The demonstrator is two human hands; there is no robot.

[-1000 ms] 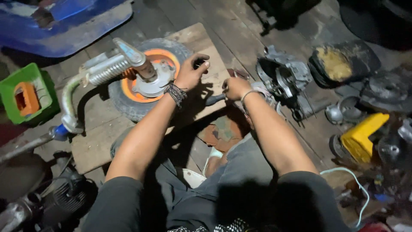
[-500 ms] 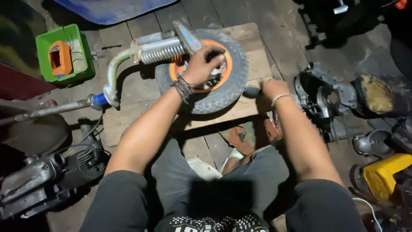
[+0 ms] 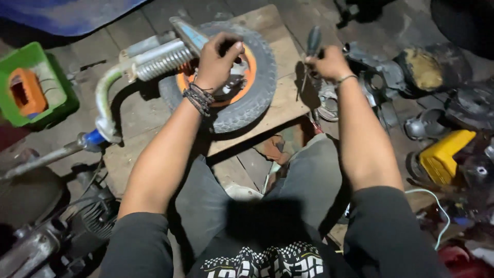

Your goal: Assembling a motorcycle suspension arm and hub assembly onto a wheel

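Observation:
A small black tyre on an orange rim (image 3: 252, 98) lies flat on a wooden board (image 3: 280, 110), with a grey fork and its coil spring (image 3: 154, 59) attached. My left hand (image 3: 218, 62) rests over the hub, fingers curled on the metal parts at the centre. Just right of the wheel, my right hand (image 3: 327, 63) grips a screwdriver (image 3: 311, 46) with a dark handle, its shaft pointing down toward the board.
A green crate holding an orange part (image 3: 31, 90) sits at the left. Engine parts (image 3: 381, 77) and a yellow container (image 3: 445, 154) crowd the right side. A dark engine (image 3: 56, 221) lies at lower left. A blue tarp (image 3: 67, 15) covers the top left.
The view has shifted so the wheel sits higher and nearer centre. My right hand lifted off the board's edge and now holds the screwdriver upright. My left hand stays on the hub.

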